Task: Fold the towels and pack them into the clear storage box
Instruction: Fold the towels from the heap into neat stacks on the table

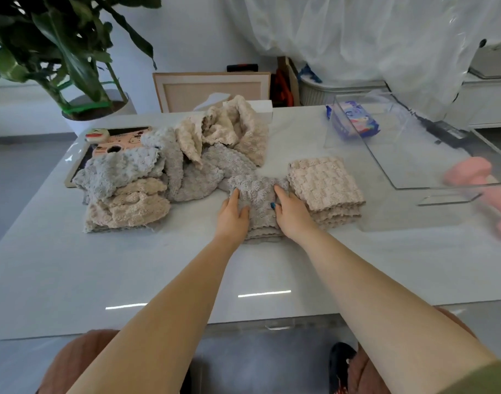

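Folding looks nearly done on the grey towel (pixel 256 194), pressed flat between left hand (pixel 233 214) and right hand (pixel 292 214), fingers straight, just beside the beige stack (pixel 326 183); next it probably needs lifting into the clear storage box (pixel 386 169) at right.

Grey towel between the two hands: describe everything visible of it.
The grey, bumpy plush towel is folded into a narrow layered block, scalloped edges showing at its near end. It lies flat on the glossy white table, its far end meeting the heap of unfolded grey and beige towels. The left hand and right hand press its sides with straight fingers; a folded beige towel stack lies beside it.
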Action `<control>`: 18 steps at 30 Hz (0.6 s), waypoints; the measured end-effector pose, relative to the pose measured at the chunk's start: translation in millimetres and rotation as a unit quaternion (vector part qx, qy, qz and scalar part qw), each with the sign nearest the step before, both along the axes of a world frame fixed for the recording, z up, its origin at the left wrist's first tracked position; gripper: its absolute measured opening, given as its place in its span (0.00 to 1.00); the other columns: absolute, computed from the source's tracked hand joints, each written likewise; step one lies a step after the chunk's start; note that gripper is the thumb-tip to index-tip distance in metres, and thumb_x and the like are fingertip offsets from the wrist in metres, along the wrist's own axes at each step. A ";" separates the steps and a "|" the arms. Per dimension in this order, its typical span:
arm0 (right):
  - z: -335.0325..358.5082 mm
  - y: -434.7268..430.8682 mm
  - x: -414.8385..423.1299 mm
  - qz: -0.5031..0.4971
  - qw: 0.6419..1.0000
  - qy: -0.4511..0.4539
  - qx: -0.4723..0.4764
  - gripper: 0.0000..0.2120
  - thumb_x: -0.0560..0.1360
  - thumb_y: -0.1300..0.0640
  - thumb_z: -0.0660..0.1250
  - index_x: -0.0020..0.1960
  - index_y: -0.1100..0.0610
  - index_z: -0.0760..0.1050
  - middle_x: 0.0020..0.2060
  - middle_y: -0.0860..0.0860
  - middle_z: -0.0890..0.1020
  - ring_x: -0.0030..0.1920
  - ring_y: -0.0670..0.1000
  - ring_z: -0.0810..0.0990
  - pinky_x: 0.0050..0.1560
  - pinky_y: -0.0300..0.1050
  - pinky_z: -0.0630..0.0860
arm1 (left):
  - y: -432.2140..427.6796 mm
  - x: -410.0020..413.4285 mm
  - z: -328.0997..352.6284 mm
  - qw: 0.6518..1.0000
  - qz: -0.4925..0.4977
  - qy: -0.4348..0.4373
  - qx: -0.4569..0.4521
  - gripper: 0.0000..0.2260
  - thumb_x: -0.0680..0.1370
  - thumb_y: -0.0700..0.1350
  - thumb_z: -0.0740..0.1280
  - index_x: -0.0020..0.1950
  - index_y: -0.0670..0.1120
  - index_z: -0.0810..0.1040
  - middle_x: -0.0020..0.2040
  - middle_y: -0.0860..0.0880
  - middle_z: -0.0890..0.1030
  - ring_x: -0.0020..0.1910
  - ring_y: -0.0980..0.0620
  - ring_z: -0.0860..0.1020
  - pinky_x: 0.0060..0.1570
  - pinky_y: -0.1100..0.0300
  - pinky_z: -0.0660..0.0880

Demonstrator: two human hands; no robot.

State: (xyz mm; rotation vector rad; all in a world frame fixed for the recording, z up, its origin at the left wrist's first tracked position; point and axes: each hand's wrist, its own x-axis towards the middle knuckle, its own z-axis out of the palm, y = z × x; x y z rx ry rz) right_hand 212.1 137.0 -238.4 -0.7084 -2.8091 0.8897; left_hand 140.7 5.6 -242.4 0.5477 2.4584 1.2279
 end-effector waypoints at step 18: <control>13.3 2.5 -8.4 -0.041 0.997 -0.066 0.028 0.31 0.78 0.63 0.56 0.78 0.53 0.50 0.76 0.62 0.53 0.72 0.63 0.62 0.68 0.55 0.66 | 3.7 -15.4 10.5 0.996 0.042 0.077 -0.018 0.18 0.82 0.43 0.56 0.72 0.42 0.66 0.69 0.42 0.67 0.65 0.43 0.69 0.61 0.56 0.65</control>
